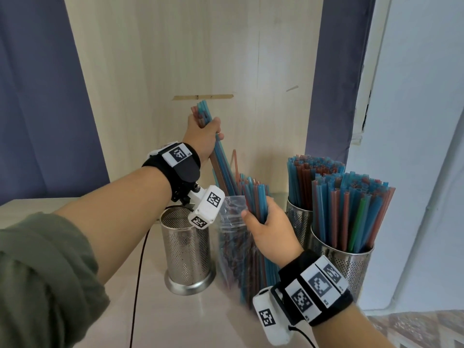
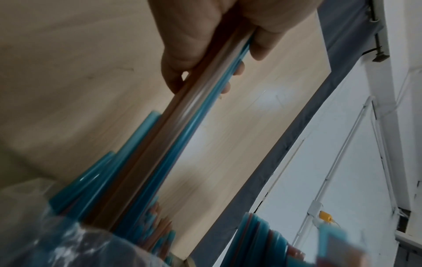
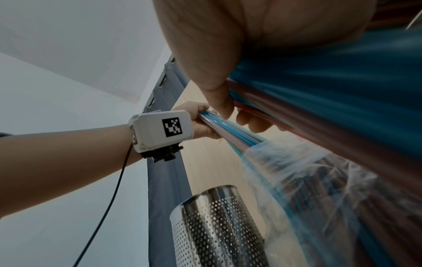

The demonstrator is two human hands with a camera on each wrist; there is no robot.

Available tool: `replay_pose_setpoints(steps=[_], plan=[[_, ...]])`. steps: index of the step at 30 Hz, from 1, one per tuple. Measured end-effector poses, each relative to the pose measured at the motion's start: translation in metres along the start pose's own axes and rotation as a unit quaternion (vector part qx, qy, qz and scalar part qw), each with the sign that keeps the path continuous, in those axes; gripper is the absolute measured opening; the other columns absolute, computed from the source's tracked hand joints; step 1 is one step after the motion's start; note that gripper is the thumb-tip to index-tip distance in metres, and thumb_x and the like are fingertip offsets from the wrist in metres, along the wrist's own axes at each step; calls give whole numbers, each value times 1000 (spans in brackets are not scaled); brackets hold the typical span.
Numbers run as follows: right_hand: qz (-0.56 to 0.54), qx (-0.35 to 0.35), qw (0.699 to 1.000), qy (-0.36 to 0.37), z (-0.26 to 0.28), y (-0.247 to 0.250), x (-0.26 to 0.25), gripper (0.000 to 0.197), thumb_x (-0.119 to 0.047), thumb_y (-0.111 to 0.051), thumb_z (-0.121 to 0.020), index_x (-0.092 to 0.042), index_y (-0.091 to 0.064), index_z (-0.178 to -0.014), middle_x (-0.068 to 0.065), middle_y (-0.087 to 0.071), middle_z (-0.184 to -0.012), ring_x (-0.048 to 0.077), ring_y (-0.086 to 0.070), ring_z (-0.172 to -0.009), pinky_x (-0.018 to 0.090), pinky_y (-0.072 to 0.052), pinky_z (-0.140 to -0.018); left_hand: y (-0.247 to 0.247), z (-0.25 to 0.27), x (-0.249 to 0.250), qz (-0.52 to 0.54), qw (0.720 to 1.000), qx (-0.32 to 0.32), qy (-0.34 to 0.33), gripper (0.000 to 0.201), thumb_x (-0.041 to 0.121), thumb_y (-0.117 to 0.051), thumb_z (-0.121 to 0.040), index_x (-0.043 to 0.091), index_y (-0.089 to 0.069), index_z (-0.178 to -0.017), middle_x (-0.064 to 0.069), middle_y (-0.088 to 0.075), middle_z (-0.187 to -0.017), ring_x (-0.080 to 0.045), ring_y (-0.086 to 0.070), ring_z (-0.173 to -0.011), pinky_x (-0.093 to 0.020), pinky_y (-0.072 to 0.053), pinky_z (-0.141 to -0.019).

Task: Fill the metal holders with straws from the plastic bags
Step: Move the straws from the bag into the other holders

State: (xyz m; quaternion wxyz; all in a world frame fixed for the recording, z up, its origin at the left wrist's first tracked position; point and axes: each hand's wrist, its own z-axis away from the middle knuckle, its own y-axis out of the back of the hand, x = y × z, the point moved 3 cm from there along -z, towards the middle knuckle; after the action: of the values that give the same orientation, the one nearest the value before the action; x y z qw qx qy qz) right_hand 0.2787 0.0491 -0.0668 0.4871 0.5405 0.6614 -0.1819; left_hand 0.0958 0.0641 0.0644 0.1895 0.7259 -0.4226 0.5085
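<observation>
My left hand (image 1: 204, 133) grips a small bunch of blue and brown straws (image 1: 221, 159), raised half out of the clear plastic bag (image 1: 232, 237); the same bunch (image 2: 182, 130) runs down from that hand (image 2: 205, 45) in the left wrist view. My right hand (image 1: 270, 231) holds the bag upright, fingers curled round it and the straws inside (image 1: 256, 194). Left of the bag stands a perforated metal holder (image 1: 187, 247) with no straws showing above its rim, seen too as the holder (image 3: 217, 225) in the right wrist view. Two holders (image 1: 351, 262) at right are packed with straws (image 1: 351, 204).
Everything stands on a pale table (image 1: 175, 322) against a light wooden panel (image 1: 175, 59). Blue curtains (image 1: 37, 96) hang either side, and a white wall (image 1: 414, 121) is at right. A dark cable (image 1: 139, 272) hangs from the left wrist camera down over the table.
</observation>
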Motion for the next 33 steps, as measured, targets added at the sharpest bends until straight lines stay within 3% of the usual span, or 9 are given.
replay_pose_setpoints(steps=[5, 8, 11, 14, 18, 22, 25, 29, 33], plan=[[3, 3, 1000, 0, -13, -1, -5, 19, -24, -59, -96, -12, -57, -110, 8, -66, -93, 19, -63, -83, 25, -52, -73, 10, -4, 26, 32, 999, 22, -34, 18, 15, -52, -97, 22, -38, -107, 3, -51, -81, -13, -57, -70, -31, -48, -75], [-7, 11, 1000, 1, -23, -2, -10, 16, -21, -59, -95, -14, -58, -109, 0, -64, -85, 11, -60, -73, 13, -47, -63, 17, -5, 38, 32, 997, 52, -57, 17, 12, -53, -93, 23, -40, -98, 5, -53, -75, -14, -56, -68, -34, -49, -78], [-14, 30, 999, -2, -32, 0, -15, 10, -21, -60, -94, -14, -59, -102, 1, -60, -77, 12, -55, -66, 18, -45, -59, 26, -4, 49, 25, 993, 90, -73, 17, 16, -53, -92, 25, -40, -100, 10, -56, -67, -15, -58, -70, -37, -51, -83], [-29, 44, 999, 5, -40, 4, -24, 8, -20, -59, -95, -15, -58, -102, -5, -59, -76, 7, -56, -67, 14, -43, -59, 39, -3, 62, 20, 989, 119, -85, 17, 19, -51, -92, 26, -39, -103, 10, -59, -65, -14, -58, -69, -40, -52, -86], [-17, 70, 997, 36, -51, 14, -40, 19, -23, -58, -95, -6, -60, -104, 0, -60, -78, 13, -58, -70, 20, -44, -63, 59, 0, 82, 45, 979, 166, -111, 19, 18, -49, -95, 21, -38, -110, 9, -56, -67, -12, -60, -68, -36, -54, -80], [-45, 89, 992, 73, -56, 24, -65, 15, -22, -57, -97, -13, -55, -108, -1, -59, -83, 15, -60, -73, 22, -49, -65, 91, 4, 97, 70, 968, 209, -122, 24, 17, -49, -95, 18, -38, -116, 7, -55, -69, -13, -61, -67, -32, -54, -76], [-87, 100, 987, 96, -60, 28, -84, 15, -21, -55, -98, -13, -54, -111, -1, -59, -88, 13, -60, -72, 18, -50, -67, 118, 16, 106, 82, 962, 218, -140, 17, 15, -47, -96, 20, -37, -108, 4, -52, -74, -13, -61, -67, -29, -54, -71], [-186, 115, 970, 109, -67, 22, -107, 6, -18, -55, -98, -17, -56, -104, -3, -61, -84, 11, -61, -73, 22, -51, -73, 151, 34, 110, 69, 961, 225, -143, 14, 15, -47, -97, 18, -36, -106, 4, -51, -74, -11, -60, -64, -28, -53, -68], [-263, 94, 952, 129, -78, 2, -124, 7, -18, -57, -97, -15, -55, -103, -2, -61, -81, 12, -62, -75, 28, -52, -78, 177, 55, 114, 66, 962, 226, -140, 12, 16, -47, -98, 22, -37, -95, 4, -53, -75, -11, -61, -63, -32, -54, -75]])
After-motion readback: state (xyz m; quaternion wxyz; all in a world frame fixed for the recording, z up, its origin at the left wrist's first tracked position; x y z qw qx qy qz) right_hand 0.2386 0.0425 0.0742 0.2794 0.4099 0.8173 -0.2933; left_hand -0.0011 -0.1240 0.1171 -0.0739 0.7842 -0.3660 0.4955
